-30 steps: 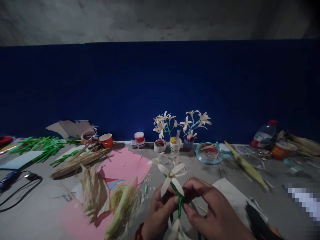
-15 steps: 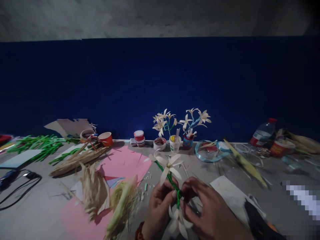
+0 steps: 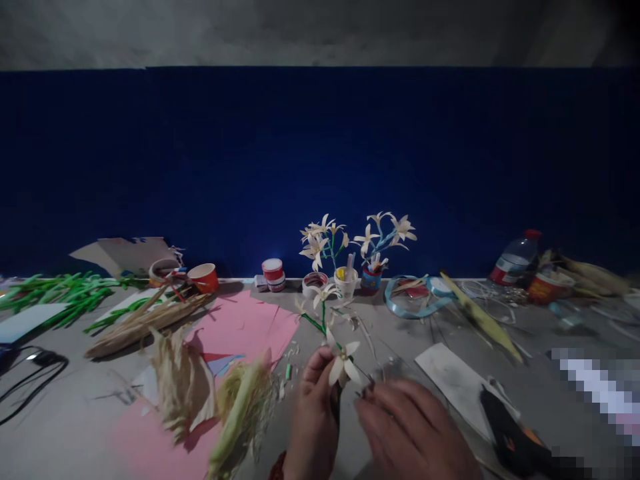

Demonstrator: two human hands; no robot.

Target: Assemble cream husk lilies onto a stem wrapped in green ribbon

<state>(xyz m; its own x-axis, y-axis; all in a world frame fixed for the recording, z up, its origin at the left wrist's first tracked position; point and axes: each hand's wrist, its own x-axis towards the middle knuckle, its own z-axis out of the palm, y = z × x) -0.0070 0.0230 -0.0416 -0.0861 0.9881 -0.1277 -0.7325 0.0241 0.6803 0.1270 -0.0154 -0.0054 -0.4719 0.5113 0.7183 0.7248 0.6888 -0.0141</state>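
Observation:
My left hand (image 3: 315,413) grips the green stem of a handmade flower sprig (image 3: 336,347) with cream petals, holding it upright near the table's front edge. One blossom sits just above my thumb, and another (image 3: 324,292) tops the stem farther up. My right hand (image 3: 407,427) is beside the stem to the right, smeared by motion, its fingers close to the lower blossom. Whether it touches the stem I cannot tell.
Corn husks (image 3: 183,380) and a green-husked cob (image 3: 240,407) lie on pink paper (image 3: 245,327) at left. Small cups with finished flowers (image 3: 345,253) stand at the back, with blue ribbon (image 3: 413,303), a bottle (image 3: 515,260), white card (image 3: 455,380) and a black tool (image 3: 510,433) at right.
The sprig has been raised and turned upright, its stem now showing more length above my left hand. My right hand has come off the stem and dropped to the right.

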